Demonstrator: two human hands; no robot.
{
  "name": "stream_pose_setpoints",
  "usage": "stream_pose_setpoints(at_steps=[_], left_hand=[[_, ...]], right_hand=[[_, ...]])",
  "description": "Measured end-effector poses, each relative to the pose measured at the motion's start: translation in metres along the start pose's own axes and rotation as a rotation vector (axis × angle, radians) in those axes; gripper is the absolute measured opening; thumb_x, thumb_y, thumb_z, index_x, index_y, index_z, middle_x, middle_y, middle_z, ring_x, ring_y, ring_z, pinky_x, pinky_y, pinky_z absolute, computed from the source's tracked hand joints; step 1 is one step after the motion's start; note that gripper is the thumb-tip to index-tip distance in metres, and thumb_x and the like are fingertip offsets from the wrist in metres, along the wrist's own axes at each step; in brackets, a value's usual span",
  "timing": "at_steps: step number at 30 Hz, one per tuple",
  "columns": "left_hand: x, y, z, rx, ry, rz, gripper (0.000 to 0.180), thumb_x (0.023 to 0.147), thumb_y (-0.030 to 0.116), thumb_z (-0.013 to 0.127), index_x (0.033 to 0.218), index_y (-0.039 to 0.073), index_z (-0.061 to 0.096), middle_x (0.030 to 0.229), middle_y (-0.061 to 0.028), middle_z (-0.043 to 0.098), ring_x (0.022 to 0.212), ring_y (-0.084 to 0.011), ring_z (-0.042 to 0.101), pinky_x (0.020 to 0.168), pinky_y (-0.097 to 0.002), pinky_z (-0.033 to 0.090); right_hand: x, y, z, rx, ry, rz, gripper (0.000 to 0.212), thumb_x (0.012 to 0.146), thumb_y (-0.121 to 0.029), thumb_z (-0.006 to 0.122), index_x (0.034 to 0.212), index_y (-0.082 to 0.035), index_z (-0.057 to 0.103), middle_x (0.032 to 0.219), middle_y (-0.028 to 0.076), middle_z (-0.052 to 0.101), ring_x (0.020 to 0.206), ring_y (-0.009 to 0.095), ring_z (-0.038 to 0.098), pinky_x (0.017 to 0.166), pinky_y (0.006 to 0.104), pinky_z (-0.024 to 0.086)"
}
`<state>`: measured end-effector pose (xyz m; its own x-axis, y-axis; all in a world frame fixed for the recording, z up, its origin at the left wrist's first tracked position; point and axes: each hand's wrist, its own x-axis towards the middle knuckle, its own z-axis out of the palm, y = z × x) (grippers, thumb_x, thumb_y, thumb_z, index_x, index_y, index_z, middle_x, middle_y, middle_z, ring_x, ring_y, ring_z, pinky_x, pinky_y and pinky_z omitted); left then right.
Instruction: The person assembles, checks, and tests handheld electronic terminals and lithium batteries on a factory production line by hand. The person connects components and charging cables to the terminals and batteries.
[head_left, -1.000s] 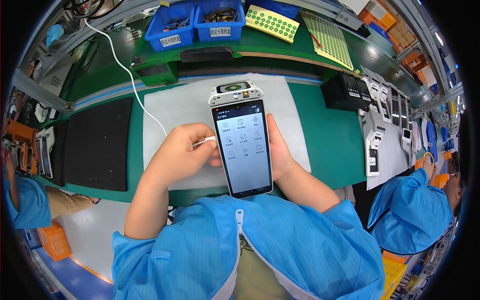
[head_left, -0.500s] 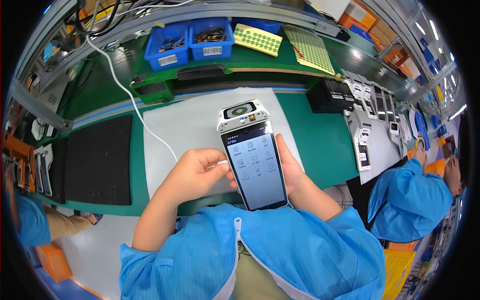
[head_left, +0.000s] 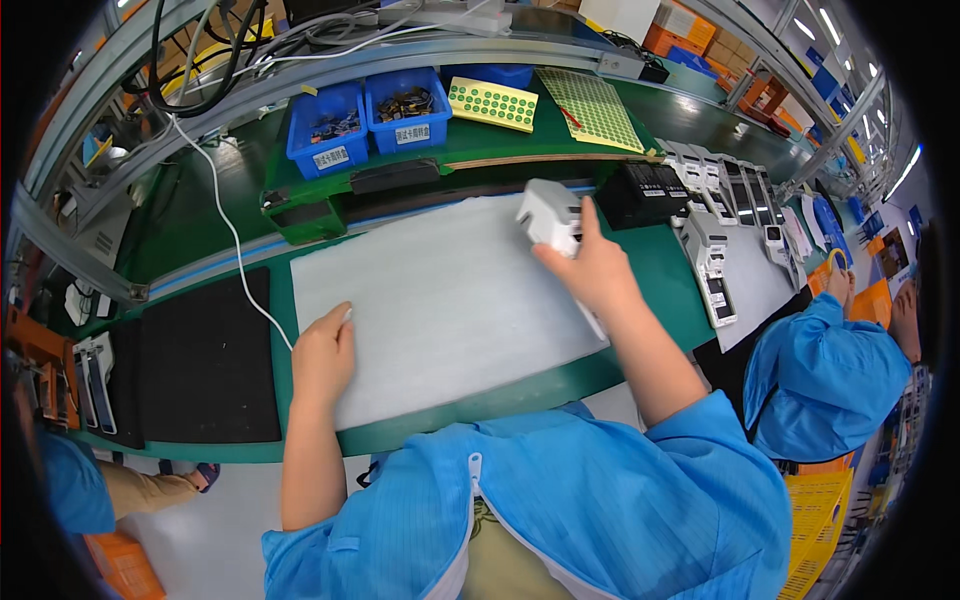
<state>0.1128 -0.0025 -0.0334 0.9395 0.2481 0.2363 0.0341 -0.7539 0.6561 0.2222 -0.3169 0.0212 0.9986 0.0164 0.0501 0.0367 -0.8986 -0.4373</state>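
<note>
My right hand (head_left: 598, 272) grips a white handheld payment terminal (head_left: 551, 215) over the right part of the white mat (head_left: 440, 310). Its bulky printer end points away from me and its screen is out of sight; the lower body is largely covered by my hand. At the mat's left edge, my left hand (head_left: 323, 360) is closed around the end of a white cable (head_left: 231, 215), and a small white tip shows at the fingers. The cable runs from the upper rail down to this hand.
A black pad (head_left: 205, 360) lies on the left. Blue bins (head_left: 408, 110) of small parts and yellow sticker sheets (head_left: 492, 103) sit on the green shelf. On the right are a black box (head_left: 643, 195), several white terminals (head_left: 708, 265) and a co-worker in blue (head_left: 825, 370).
The terminal has moved right and forward in my right hand and turned so its screen no longer shows. My left hand has drawn away leftward with the cable, now apart from the terminal.
</note>
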Motion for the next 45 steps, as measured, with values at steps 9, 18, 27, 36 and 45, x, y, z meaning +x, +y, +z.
stream_pose_setpoints(at_steps=[9,18,27,36,45], left_hand=[[-0.005,-0.003,-0.002,0.080,-0.029,0.062,0.026,0.082,0.009,0.055,0.106,0.004,0.063,0.092,-0.0177,0.064,0.083,-0.0341,0.061,0.072,-0.0406,0.049],[-0.019,-0.025,-0.029,0.124,0.167,0.370,0.031,0.071,0.012,0.064,0.100,0.001,0.062,0.085,-0.0145,0.059,0.084,-0.0325,0.057,0.075,-0.0419,0.045],[-0.025,-0.238,-0.272,0.840,0.806,-0.327,0.038,0.071,0.020,0.068,0.102,0.001,0.057,0.101,-0.0192,0.058,0.096,-0.0361,0.055,0.081,-0.0452,0.047],[-0.050,-0.367,-0.376,0.615,0.473,-1.125,0.116,0.053,0.045,0.078,0.143,0.002,0.018,0.145,-0.0210,0.026,0.136,-0.0329,0.023,0.109,-0.0431,0.025],[-0.037,-0.307,-0.368,0.311,0.512,-1.095,0.059,0.056,0.047,0.070,0.085,-0.005,0.068,0.087,-0.0227,0.066,0.091,-0.0297,0.064,0.079,-0.0338,0.049]], right_hand=[[-0.003,-0.028,0.033,-0.192,-0.095,0.034,0.102,0.072,-0.047,0.068,0.144,-0.006,0.007,0.099,0.025,0.062,0.086,0.042,0.062,0.074,0.0430,0.051],[-0.053,-0.035,0.065,0.309,0.013,-0.703,0.060,0.077,-0.004,0.061,0.131,0.006,0.038,0.130,0.025,0.045,0.121,0.036,0.045,0.103,0.0388,0.033],[-0.081,-0.061,0.100,0.375,-0.233,-0.743,0.056,0.077,-0.001,0.058,0.129,0.008,0.041,0.127,0.025,0.047,0.116,0.036,0.048,0.099,0.0381,0.036],[-0.086,-0.063,0.098,0.344,-0.278,-0.607,0.060,0.072,0.004,0.051,0.131,0.008,0.038,0.131,0.023,0.046,0.123,0.034,0.043,0.106,0.0387,0.028],[-0.086,-0.055,0.097,0.445,-0.365,-0.480,0.056,0.084,-0.017,0.062,0.133,0.000,0.041,0.133,0.019,0.045,0.122,0.036,0.044,0.104,0.0352,0.032]])
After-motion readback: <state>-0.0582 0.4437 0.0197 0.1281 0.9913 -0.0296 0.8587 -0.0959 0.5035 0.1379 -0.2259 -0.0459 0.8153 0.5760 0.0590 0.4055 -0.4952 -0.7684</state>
